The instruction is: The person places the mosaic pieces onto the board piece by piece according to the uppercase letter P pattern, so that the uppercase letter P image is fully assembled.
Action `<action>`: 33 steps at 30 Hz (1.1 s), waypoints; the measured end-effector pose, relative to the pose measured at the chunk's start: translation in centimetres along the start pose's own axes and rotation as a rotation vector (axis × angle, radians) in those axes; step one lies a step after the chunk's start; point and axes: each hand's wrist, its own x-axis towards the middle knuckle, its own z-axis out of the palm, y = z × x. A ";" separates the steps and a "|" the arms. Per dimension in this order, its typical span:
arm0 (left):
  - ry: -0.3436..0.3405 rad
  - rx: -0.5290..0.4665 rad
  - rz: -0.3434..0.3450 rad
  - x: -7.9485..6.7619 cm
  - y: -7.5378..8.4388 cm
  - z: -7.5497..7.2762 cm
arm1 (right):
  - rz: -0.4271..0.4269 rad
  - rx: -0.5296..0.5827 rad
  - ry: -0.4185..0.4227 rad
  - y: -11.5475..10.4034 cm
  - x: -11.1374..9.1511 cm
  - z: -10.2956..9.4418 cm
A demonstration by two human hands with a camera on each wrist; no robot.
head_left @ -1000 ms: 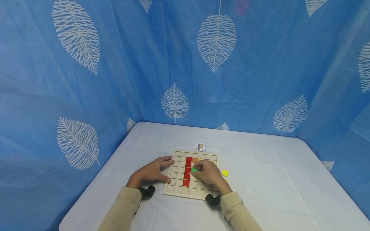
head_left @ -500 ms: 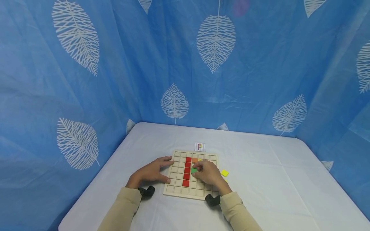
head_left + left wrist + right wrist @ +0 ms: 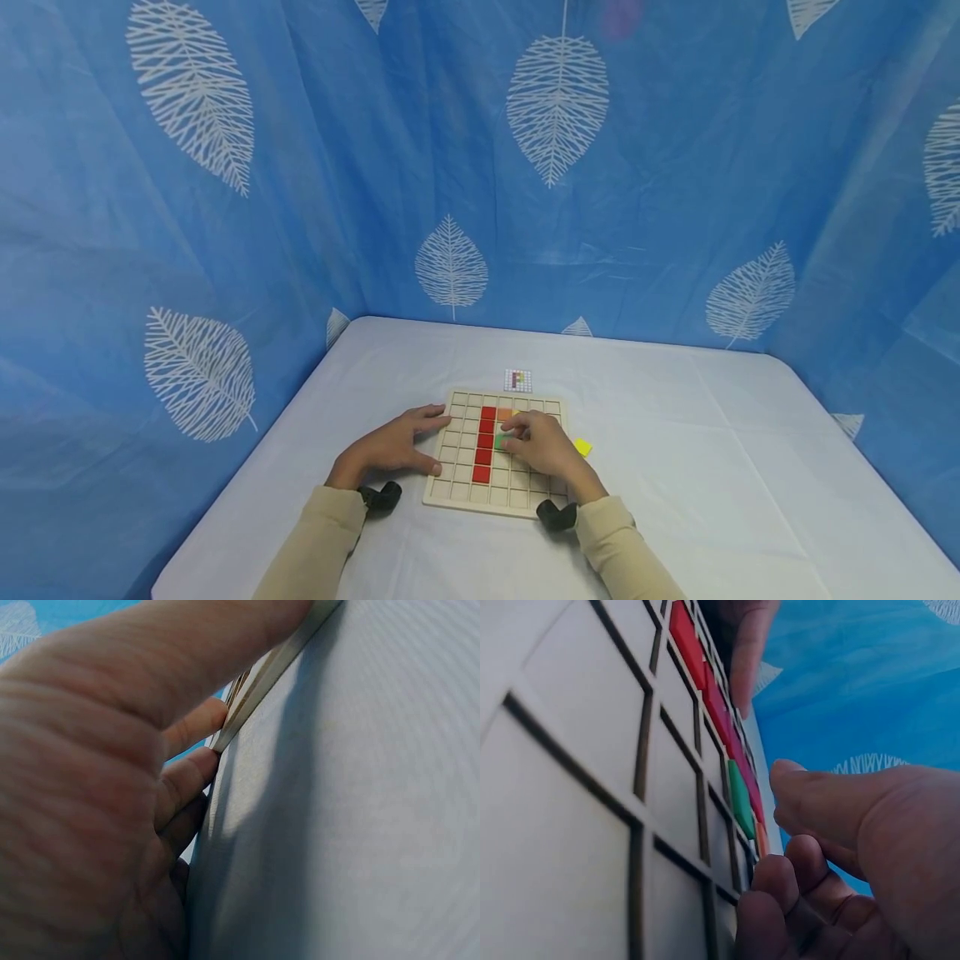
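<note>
A wooden grid board lies on the table under both hands. Several red square tiles fill a column of its cells. Right of them are an orange tile, a partly covered yellow tile and a green tile. My left hand rests with spread fingers and thumb at the board's left edge. Over the board, my right hand is close by the green tile. In the right wrist view, the green tile sits in its cell, and nothing shows between that hand's thumb and fingers.
Beyond the board's far edge lies a small card printed with a coloured grid pattern. A loose yellow tile is on the white table just right of the board. A blue leaf-print curtain stands around the table.
My right hand has lifted slightly off the green tile, its fingertips parting from it. My left hand stays in place. A second loose yellow tile's corner, seen earlier by the right wrist, is now hidden.
</note>
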 end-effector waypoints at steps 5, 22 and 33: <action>-0.001 -0.012 0.004 -0.1 0.1 0.0 | 0.010 -0.003 0.007 -0.5 -0.2 -0.7; -0.007 -0.001 0.010 -0.1 -0.1 0.1 | 0.010 -0.011 0.095 -1.2 -2.0 -5.0; -0.002 -0.008 0.006 -0.1 0.0 0.1 | -0.006 -0.041 0.149 -0.4 -3.5 -7.6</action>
